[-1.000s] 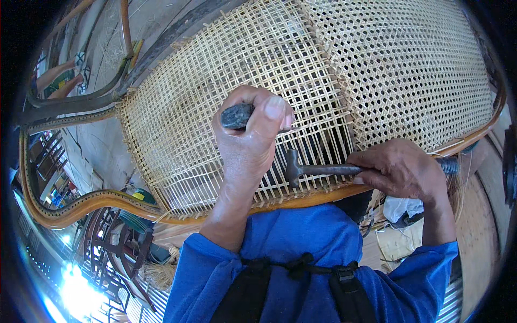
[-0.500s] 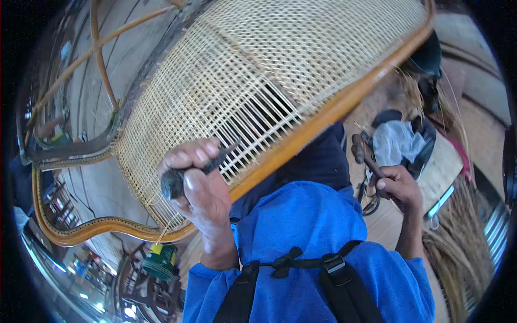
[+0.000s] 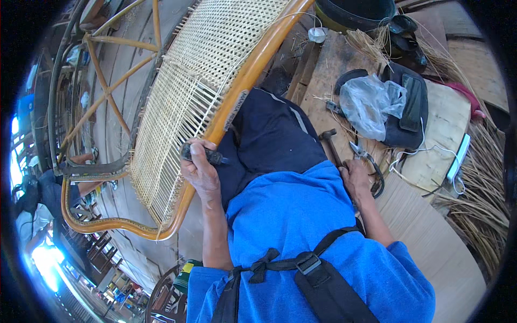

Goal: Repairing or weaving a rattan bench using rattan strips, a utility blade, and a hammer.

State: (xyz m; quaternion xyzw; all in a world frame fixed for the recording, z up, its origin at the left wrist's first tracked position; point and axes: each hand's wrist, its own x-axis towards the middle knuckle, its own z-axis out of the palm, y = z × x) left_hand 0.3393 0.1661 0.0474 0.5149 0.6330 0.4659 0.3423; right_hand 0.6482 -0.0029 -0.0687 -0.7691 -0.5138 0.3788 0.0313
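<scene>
My left hand (image 3: 201, 171) is closed around the dark handle of an awl-like tool (image 3: 214, 156), its slim tip pointing right, away from the weave. That hand is over the near edge of a curved, varnished wooden chair frame (image 3: 253, 79), which leans across my lap. Woven cane webbing (image 3: 183, 75) fills the frame; a band of it has open gaps between the strands. Low at the right, my right hand (image 3: 356, 180) grips the handle of a hammer (image 3: 328, 138) over a wooden board. Beside this hand lie cutting pliers (image 3: 363, 153) with dark curved handles.
A crumpled clear plastic bag (image 3: 371, 105) lies by a black pouch (image 3: 412, 102). A white power strip (image 3: 458, 158) with a cord sits near bundled dry strands (image 3: 482, 177). A dark basin (image 3: 355, 12) stands far right. Another chair frame (image 3: 105, 89) stands at left.
My right hand has brought the hammer from mid-air down to the board beside the pliers. My left hand has moved off the webbing to the frame's edge, turning the tool's tip rightward. The view has shifted.
</scene>
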